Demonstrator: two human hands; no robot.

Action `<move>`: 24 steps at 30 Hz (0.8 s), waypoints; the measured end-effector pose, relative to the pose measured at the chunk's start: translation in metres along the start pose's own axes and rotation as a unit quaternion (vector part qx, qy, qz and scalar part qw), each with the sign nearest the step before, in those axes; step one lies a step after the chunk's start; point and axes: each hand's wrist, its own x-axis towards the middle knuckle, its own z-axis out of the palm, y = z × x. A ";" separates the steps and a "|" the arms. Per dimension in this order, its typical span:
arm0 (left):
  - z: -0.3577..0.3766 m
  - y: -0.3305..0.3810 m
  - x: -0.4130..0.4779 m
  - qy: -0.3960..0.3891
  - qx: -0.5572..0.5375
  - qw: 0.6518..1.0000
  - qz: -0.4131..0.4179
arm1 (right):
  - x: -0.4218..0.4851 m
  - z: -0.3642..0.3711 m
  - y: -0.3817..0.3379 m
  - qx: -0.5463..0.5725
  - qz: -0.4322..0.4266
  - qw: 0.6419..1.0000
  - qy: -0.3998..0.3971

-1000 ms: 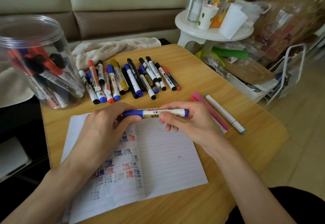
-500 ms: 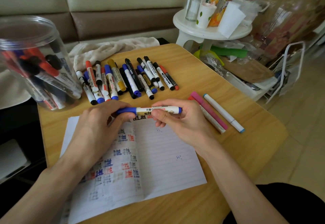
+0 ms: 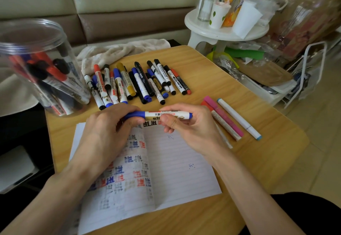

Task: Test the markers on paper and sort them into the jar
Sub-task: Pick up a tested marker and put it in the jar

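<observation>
I hold the blue marker (image 3: 162, 115) level above the paper (image 3: 177, 162), left hand (image 3: 110, 129) gripping its cap, right hand (image 3: 186, 125) pinching the barrel; next, I judge, pull them apart to test it.

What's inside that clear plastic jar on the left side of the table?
The clear jar holds a leaning bunch of markers, with red, black and blue caps showing through the wall. They overlap, so the count and whatever lies at the bottom stay hidden.
</observation>
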 end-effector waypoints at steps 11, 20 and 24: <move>-0.032 0.007 0.018 0.012 -0.141 0.989 -0.044 | 0.005 0.005 -0.006 0.036 0.014 0.999 0.018; -0.086 0.039 0.046 0.130 -0.214 0.968 -0.006 | 0.010 0.036 0.013 -0.153 -0.043 0.986 -0.054; -0.122 0.049 0.061 0.190 -0.203 0.960 0.021 | 0.013 0.046 0.015 -0.261 -0.085 0.960 -0.060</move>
